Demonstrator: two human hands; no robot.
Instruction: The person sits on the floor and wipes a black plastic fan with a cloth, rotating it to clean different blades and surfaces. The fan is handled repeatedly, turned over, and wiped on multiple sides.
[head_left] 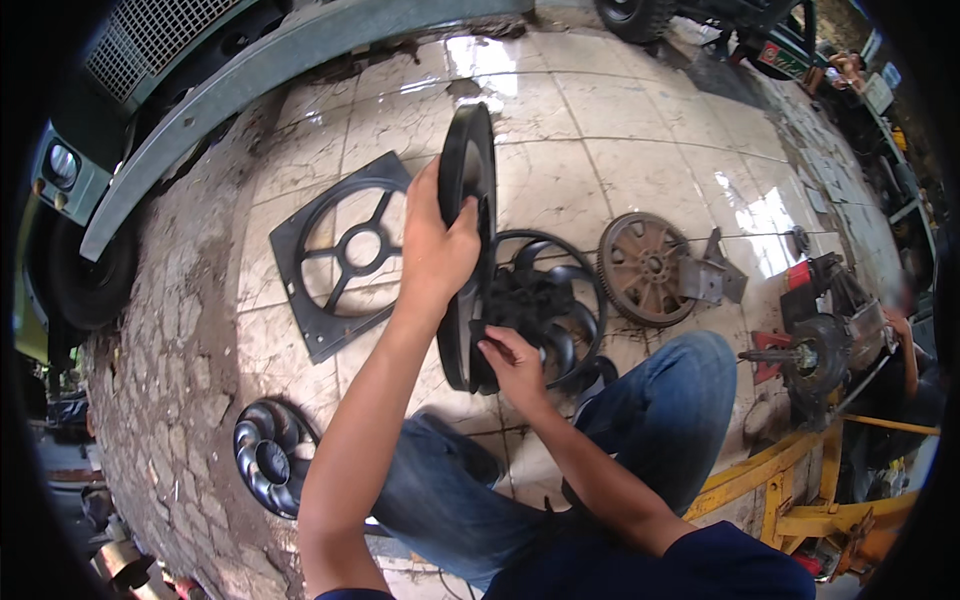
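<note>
We hold the black, round, deep-rimmed part point(455, 345) on edge before us. Our left hand point(437, 240) is clamped on its rim; our right hand point(514, 365) touches its lower side, but we cannot tell whether those fingers are pinched. On the pale tiled floor point(560, 170), a black square frame point(318, 335) lies left, a black ringed fan point(530, 300) right, a brown toothed metal wheel point(625, 275) farther right.

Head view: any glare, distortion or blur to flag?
Head view: white glare on the floor tiles; head view: grey bumper curves toward the black rim, likely fisheye; head view: black round part looks fairly sharp, small patch near the right edge is smeared.
</note>
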